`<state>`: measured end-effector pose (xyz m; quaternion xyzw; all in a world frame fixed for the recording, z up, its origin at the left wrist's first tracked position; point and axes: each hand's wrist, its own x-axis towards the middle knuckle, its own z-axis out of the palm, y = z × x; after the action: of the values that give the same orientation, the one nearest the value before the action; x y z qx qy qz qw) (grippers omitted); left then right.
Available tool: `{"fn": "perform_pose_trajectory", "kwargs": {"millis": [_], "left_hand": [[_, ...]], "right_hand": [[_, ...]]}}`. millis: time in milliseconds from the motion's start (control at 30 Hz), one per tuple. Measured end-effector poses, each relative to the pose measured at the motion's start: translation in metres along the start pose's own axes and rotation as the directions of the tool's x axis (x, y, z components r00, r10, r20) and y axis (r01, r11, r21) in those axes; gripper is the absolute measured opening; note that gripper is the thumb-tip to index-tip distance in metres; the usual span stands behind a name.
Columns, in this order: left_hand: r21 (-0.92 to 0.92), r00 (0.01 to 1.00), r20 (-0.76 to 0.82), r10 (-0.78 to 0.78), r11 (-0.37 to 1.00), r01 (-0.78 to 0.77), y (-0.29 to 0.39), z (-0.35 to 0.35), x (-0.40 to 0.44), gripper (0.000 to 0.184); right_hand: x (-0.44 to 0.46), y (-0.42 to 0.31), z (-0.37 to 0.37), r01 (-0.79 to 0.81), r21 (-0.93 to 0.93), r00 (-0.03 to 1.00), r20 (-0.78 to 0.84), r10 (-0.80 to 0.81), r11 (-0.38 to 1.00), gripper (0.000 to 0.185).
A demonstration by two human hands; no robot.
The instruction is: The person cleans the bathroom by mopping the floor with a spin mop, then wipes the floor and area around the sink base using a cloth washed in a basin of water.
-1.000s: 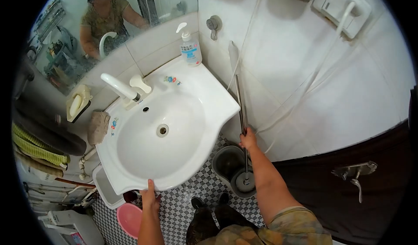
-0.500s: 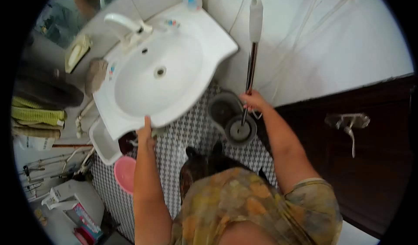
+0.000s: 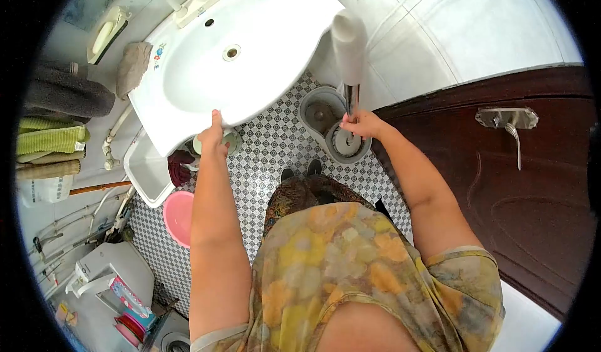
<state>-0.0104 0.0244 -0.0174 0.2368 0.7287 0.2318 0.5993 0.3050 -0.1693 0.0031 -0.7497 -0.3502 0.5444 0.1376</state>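
My right hand (image 3: 363, 125) is wrapped round the metal pole of a mop with a thick white grip (image 3: 349, 48). The pole stands nearly upright, its grip rising toward my view. Below it is a grey two-part mop bucket (image 3: 313, 117), with a round pale disc (image 3: 346, 142) in its nearer compartment; the pole's lower end is hidden behind my hand. My left hand (image 3: 215, 136) is at the front rim of the white washbasin (image 3: 250, 95), one finger stretched over the edge and the thumb apart.
A dark door (image 3: 488, 170) with a metal handle (image 3: 508, 122) is on the right. Left of my arm are a pink basin (image 3: 180, 217), a white tub (image 3: 147, 167) and a dark red cloth (image 3: 179, 168). Towels (image 3: 53, 140) hang at the left, above a washing machine (image 3: 119, 267).
My view has tipped downward, so the washbasin sits higher in it. The mop's grip has come down and left in view, leaning more toward me. My left hand stays at the rim.
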Motion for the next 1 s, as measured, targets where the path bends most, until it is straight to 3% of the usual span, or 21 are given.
{"fn": "perform_pose_trajectory", "kwargs": {"millis": [67,133,167,200,267,333,400,433,467,533,667,800,867,933,1000], "left_hand": [[0.017,1.000,-0.007,0.003,1.000,-0.003,-0.001,0.001,0.002,0.095],[0.030,1.000,0.004,-0.002,1.000,0.001,0.000,-0.001,-0.001,0.096],[0.026,1.000,0.003,-0.017,1.000,0.017,0.000,-0.001,-0.001,0.096],[0.023,1.000,0.000,-0.030,0.999,0.030,0.001,-0.001,0.000,0.095],[0.024,1.000,0.011,-0.029,0.999,0.029,0.002,0.001,0.001,0.095],[0.029,0.999,0.018,-0.035,0.999,0.034,0.001,0.002,0.000,0.094],[-0.010,0.999,0.000,-0.041,0.999,0.041,0.003,0.002,-0.003,0.089],[0.003,0.999,0.007,-0.043,0.999,0.043,0.001,0.002,0.000,0.089],[0.001,0.999,0.025,-0.030,1.000,0.030,-0.001,0.000,0.005,0.087],[0.003,0.999,0.049,-0.019,1.000,0.019,-0.002,0.000,0.007,0.084],[0.033,1.000,0.021,0.004,0.999,-0.005,0.002,-0.001,-0.005,0.080],[-0.040,0.991,0.093,0.097,0.995,-0.094,-0.011,-0.004,-0.009,0.079],[-0.060,0.986,0.048,0.159,0.986,-0.156,-0.030,-0.002,-0.018,0.075],[-0.147,0.979,0.052,0.199,0.971,-0.189,-0.056,-0.003,-0.020,0.071],[-0.139,0.980,0.117,0.159,0.980,-0.142,-0.083,0.000,-0.028,0.067]], "right_hand": [[-0.004,0.017,0.009,-0.008,-0.014,0.996,-0.085,0.007,1.000,0.028],[0.001,0.051,0.020,0.245,-0.134,0.877,-0.390,-0.278,0.960,0.032],[0.005,0.066,0.021,0.147,-0.105,0.885,-0.431,-0.178,0.984,0.034],[0.003,0.073,0.024,0.144,-0.099,0.882,-0.438,-0.173,0.985,0.034],[0.000,0.091,0.033,0.267,0.040,0.785,-0.589,-0.193,0.963,0.034],[-0.014,0.086,0.034,0.215,0.021,0.773,-0.614,-0.157,0.976,0.031],[-0.030,0.082,0.038,0.028,0.064,0.718,-0.696,0.024,0.998,0.031],[-0.040,0.081,0.042,0.076,0.139,0.686,-0.726,0.049,0.987,0.033],[-0.048,0.081,0.043,0.068,0.147,0.682,-0.729,0.062,0.987,0.033],[-0.062,0.083,0.045,0.002,0.439,0.679,-0.661,0.321,0.899,0.036],[-0.089,0.093,0.049,0.130,0.654,0.657,-0.619,0.429,0.745,0.033],[-0.106,0.136,0.055,0.239,0.652,0.620,-0.673,0.403,0.719,0.029],[-0.124,0.137,0.061,0.302,0.692,0.584,-0.678,0.446,0.656,0.028],[-0.140,0.148,0.063,0.394,0.772,0.545,-0.634,0.549,0.500,0.026],[-0.155,0.165,0.064,0.422,0.770,0.519,-0.638,0.569,0.479,0.026]]}}
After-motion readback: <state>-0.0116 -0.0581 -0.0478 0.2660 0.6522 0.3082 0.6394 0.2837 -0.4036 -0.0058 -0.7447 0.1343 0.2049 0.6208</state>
